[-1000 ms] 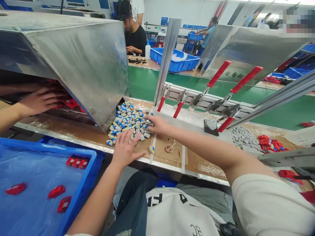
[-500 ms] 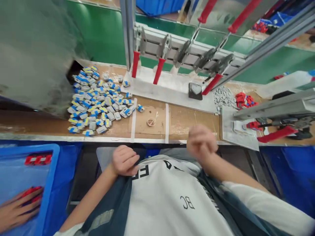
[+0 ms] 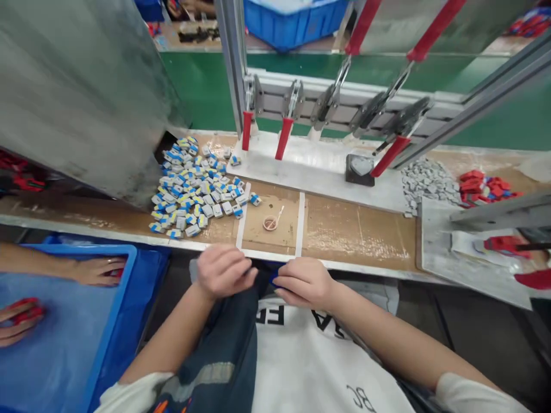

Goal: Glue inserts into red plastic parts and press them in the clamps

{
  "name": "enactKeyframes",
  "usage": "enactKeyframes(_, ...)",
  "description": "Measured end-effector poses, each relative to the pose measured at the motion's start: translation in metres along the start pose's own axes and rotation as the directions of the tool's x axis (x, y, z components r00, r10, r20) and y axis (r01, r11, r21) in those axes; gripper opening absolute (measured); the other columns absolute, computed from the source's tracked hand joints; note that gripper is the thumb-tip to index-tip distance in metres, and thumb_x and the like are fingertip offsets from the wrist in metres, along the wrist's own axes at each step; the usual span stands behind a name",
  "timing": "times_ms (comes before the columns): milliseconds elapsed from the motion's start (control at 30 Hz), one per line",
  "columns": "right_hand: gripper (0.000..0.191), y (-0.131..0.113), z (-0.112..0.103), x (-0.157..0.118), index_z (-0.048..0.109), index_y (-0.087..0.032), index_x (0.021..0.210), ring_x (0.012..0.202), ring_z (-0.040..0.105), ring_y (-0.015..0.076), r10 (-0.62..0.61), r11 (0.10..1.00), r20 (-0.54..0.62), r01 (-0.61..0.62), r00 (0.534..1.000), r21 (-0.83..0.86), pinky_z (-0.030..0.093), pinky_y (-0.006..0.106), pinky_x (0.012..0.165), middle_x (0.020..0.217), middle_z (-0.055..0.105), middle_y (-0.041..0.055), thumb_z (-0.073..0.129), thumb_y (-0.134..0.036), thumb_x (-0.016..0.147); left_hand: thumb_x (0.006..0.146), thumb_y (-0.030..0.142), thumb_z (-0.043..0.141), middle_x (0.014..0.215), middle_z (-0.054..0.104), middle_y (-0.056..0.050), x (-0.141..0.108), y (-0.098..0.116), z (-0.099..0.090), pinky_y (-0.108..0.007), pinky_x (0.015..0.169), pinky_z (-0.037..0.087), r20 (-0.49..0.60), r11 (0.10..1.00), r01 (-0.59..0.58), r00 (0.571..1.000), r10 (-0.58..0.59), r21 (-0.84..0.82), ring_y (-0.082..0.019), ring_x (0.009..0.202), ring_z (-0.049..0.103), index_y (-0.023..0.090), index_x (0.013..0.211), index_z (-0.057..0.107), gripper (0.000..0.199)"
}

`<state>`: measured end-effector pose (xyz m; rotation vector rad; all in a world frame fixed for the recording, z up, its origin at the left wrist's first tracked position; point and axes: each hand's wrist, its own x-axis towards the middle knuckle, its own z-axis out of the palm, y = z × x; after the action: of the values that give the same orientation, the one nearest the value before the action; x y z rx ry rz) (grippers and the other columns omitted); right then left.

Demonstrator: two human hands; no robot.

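Observation:
My left hand (image 3: 224, 271) is closed in front of the bench edge, with a small dark bit showing at its fingertips that I cannot make out. Close by on the right, my right hand (image 3: 306, 282) has its fingers curled together; what they hold, if anything, is hidden. Beyond both hands, a small round dish (image 3: 270, 223) with a thin white stick sits on cardboard between two white tape strips. To its left lies a pile of small white, blue and yellow parts (image 3: 193, 192).
Red-handled clamps (image 3: 284, 137) stand on a metal frame above a dark block (image 3: 360, 170). Grey pieces (image 3: 430, 184) and red parts (image 3: 486, 187) lie at right. Another person's hands hold red parts in a blue bin (image 3: 131, 252) at left.
My right hand has moved left, close to my left hand. The view has shifted, and a second hand of the other person now shows over the blue bin.

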<state>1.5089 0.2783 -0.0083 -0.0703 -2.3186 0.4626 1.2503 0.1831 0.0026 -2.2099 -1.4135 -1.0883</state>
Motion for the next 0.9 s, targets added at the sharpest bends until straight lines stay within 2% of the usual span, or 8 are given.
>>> enactKeyframes(67,0.013,0.011,-0.010,0.036,0.069,-0.021,0.106,0.074,0.069,0.0159,0.075,0.997,0.008,-0.074,0.997,-0.034,0.052,0.030,0.062,0.094,0.075,0.0050,0.057,-0.027,0.107,0.096,0.027,0.068,0.106,0.073,-0.006,0.032,-0.032,-0.006,-0.044,0.089,0.061,0.039,0.958,0.173,0.982,-0.186,0.228,-0.027,0.099,0.071,0.028,0.107,0.068,0.011)
enactKeyframes(133,0.017,0.029,-0.017,0.073,0.069,-0.021,0.110,0.082,0.072,0.0174,0.210,0.972,0.099,-0.197,0.973,-0.129,0.052,0.030,0.065,0.106,0.074,0.0069,0.056,-0.031,0.108,0.103,0.031,0.055,0.127,0.068,-0.016,0.071,-0.082,-0.004,-0.050,0.106,0.056,0.182,0.833,0.307,0.885,-0.428,0.461,-0.033,0.122,0.065,0.021,0.117,0.070,0.022)
enactKeyframes(200,0.026,0.051,-0.018,0.110,0.068,-0.021,0.121,0.089,0.074,0.0210,0.359,0.916,0.231,-0.294,0.904,-0.272,0.052,0.031,0.067,0.118,0.072,0.0095,0.055,-0.041,0.109,0.106,0.035,0.048,0.137,0.063,-0.023,0.107,-0.141,0.002,-0.054,0.116,0.047,0.241,0.677,0.389,0.729,-0.641,0.625,-0.039,0.135,0.056,0.013,0.127,0.067,0.036)
enactKeyframes(267,0.039,0.072,-0.011,0.144,0.063,-0.021,0.133,0.092,0.074,0.0248,0.499,0.845,0.354,-0.353,0.791,-0.402,0.053,0.033,0.071,0.126,0.068,0.0125,0.054,-0.051,0.108,0.108,0.047,0.044,0.152,0.053,-0.028,0.133,-0.194,0.010,-0.056,0.118,0.043,0.248,0.500,0.490,0.491,-0.835,0.714,-0.042,0.144,0.048,0.009,0.143,0.057,0.053)
enactKeyframes(367,0.044,0.098,0.017,0.185,0.059,-0.018,0.138,0.104,0.072,0.0297,0.577,0.796,0.443,-0.352,0.686,-0.492,0.056,0.037,0.085,0.132,0.064,0.0174,0.047,-0.051,0.111,0.105,0.057,0.048,0.156,0.050,-0.032,0.146,-0.248,0.020,-0.057,0.114,0.046,0.221,0.382,0.559,0.335,-0.916,0.736,-0.045,0.141,0.053,0.008,0.150,0.052,0.066)
enactKeyframes(567,0.046,0.144,0.089,0.245,0.056,-0.014,0.146,0.141,0.051,0.0347,0.498,0.831,0.414,-0.285,0.762,-0.477,0.042,0.046,0.119,0.149,0.056,0.0220,0.049,-0.041,0.110,0.096,0.077,0.047,0.162,0.047,-0.031,0.128,-0.289,0.024,-0.056,0.114,0.047,0.189,0.322,0.665,0.267,-0.945,0.674,-0.047,0.143,0.055,0.018,0.163,0.040,0.091)
enactKeyframes(733,0.044,0.180,0.123,0.269,0.067,-0.013,0.134,0.136,0.056,0.0379,0.631,0.737,0.345,-0.399,0.695,-0.545,0.049,0.051,0.110,0.140,0.063,0.0232,0.036,-0.034,0.111,0.090,0.072,0.057,0.158,0.053,-0.025,0.123,-0.307,0.025,-0.051,0.111,0.050,0.224,0.354,0.709,0.274,-0.935,0.610,-0.043,0.141,0.058,0.024,0.159,0.048,0.084)
enactKeyframes(900,0.054,0.192,0.133,0.264,0.062,-0.018,0.141,0.133,0.059,0.0362,0.609,0.752,0.327,-0.395,0.723,-0.528,0.052,0.047,0.105,0.141,0.062,0.0199,0.035,-0.053,0.111,0.087,0.062,0.063,0.153,0.056,-0.021,0.120,-0.312,0.029,-0.050,0.111,0.050,0.264,0.405,0.708,0.307,-0.914,0.578,-0.042,0.140,0.057,0.029,0.153,0.055,0.074)
